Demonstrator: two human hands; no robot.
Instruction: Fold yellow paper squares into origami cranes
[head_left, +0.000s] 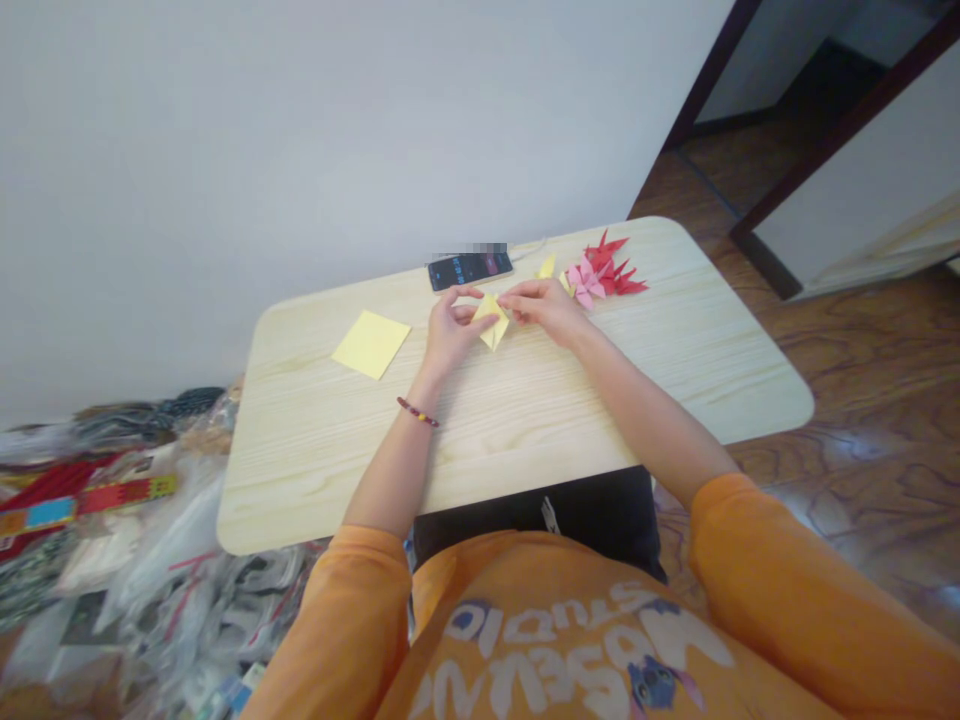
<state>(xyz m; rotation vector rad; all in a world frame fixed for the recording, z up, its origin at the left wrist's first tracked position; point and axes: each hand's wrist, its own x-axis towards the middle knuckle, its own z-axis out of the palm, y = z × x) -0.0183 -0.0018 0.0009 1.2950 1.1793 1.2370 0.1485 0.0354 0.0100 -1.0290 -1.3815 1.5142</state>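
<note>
Folded yellow paper piece [493, 322], mid-frame, long axis upper left to lower right; left hand [452, 335] and right hand [544, 308] hold it between narrowly pinched fingers, one from each side.

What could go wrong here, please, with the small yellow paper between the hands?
The folded yellow paper is pinched between the left hand and right hand, so it might slip or crease wrongly. The right hand is also very near the pink and red paper figures, and might crush them.
</note>
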